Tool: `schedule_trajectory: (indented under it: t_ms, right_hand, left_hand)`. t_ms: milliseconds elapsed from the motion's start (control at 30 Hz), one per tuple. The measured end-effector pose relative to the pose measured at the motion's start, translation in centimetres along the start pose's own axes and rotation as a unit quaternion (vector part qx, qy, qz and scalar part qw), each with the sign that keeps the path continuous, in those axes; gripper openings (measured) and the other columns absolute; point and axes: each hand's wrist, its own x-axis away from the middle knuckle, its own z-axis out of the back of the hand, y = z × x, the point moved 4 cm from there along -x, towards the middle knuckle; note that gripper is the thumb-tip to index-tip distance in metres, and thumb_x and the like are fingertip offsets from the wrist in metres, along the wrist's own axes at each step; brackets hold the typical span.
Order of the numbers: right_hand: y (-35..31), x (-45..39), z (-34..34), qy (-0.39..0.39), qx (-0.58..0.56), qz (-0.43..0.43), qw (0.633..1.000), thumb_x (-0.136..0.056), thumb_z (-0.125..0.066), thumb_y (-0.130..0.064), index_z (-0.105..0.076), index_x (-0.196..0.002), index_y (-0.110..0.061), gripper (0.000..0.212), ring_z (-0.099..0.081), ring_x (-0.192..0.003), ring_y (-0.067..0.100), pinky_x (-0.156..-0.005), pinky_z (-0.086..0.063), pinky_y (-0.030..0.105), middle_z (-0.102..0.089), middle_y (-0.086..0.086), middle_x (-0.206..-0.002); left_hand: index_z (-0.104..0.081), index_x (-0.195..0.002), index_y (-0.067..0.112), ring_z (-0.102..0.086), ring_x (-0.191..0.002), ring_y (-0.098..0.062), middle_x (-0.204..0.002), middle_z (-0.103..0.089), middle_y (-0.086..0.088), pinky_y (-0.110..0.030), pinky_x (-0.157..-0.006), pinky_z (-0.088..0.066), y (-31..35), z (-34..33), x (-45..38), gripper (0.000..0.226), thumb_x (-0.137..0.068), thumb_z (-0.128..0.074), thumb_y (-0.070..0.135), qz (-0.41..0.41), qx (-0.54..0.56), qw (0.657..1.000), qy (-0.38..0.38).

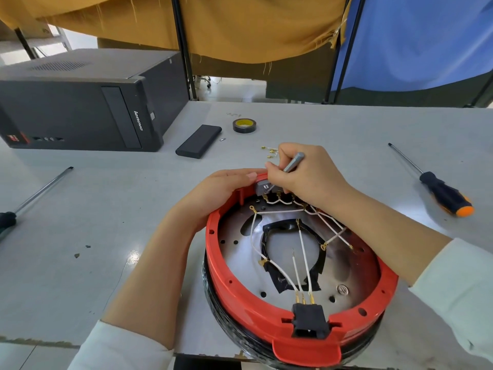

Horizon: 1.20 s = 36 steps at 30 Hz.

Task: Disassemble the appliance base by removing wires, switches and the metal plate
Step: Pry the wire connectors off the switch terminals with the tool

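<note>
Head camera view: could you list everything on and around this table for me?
appliance base: one, red ring, near table edge
metal plate: one, silver, inside the base
wires: several, white, across the plate
switch block: one, grey, at the base's far rim
plug socket: one, black, at the near rim
small tool: one, silver, in the right hand
screwdrivers: two, black handles, far right and far left
loose terminals: a few, gold, behind the hands
tape roll: one, black
flat case: one, black
computer tower: one, dark grey, left
table: one, grey
left hand: holds the rim
right hand: grips the tool
</note>
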Motion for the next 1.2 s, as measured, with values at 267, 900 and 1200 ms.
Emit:
schedule_trajectory:
  t_ms: [267,900,1200]
  right_hand:
    - [0.3,-0.2,-0.6,-0.023,-0.023,-0.027,0.999,-0.085,-0.061,-0.015,-0.036,-0.058,-0.013,0.037,-0.051,-0.034,0.005,-0.038,-0.032,0.015,-0.049,0.011,-0.05]
    - [-0.5,-0.7,-0.7,-0.015,0.042,-0.023,0.999,-0.094,-0.049,-0.024,-0.034,-0.057,-0.014,0.042,-0.046,-0.048,0.021,-0.052,-0.037,0.032,-0.043,0.008,-0.051]
    - [-0.7,-0.2,-0.8,-0.027,0.057,0.026,0.998,-0.094,-0.051,-0.026,-0.028,-0.058,-0.02,0.043,-0.033,-0.049,0.015,-0.053,-0.033,0.033,-0.034,-0.001,-0.051]
  left_hand:
    - [-0.073,-0.105,0.021,-0.067,-0.103,-0.017,-0.109,-0.071,-0.004,-0.017,-0.074,-0.052,0.2,-0.3,0.1,0.032,-0.098,-0.042,0.012,-0.009,0.012,1.0,-0.002]
    - [-0.064,-0.118,0.011,-0.066,-0.106,-0.024,-0.113,-0.069,-0.012,-0.023,-0.078,-0.053,0.3,-0.4,0.1,0.031,-0.098,-0.04,0.011,0.009,0.015,1.0,-0.005]
    - [-0.066,-0.114,0.013,-0.068,-0.101,-0.017,-0.108,-0.071,-0.006,-0.017,-0.073,-0.052,0.4,-0.4,0.2,0.03,-0.098,-0.041,0.009,-0.003,0.004,1.0,-0.001]
